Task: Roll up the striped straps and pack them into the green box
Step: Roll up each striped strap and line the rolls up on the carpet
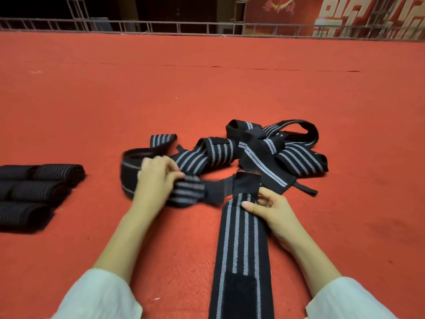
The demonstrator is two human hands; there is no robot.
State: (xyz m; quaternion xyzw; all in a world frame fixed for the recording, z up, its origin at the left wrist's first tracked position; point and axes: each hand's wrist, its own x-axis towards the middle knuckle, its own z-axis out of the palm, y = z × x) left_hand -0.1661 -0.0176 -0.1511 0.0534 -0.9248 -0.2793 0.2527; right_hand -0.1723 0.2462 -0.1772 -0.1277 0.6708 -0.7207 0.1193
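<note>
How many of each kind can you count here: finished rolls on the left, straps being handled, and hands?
finished rolls: 5 showing, some cut off by the frame edge
straps being handled: 2, the part-rolled strap and the flat strap
hands: 2, the left hand and the right hand
Total: 9

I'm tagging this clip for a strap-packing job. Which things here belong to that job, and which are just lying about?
Job: left hand gripping the part-rolled black grey-striped strap; right hand pinching the flat striped strap; tangled pile of loose striped straps; finished black rolls. No green box in view.
Lying about: red carpet; metal railing; red banner with white characters.
</note>
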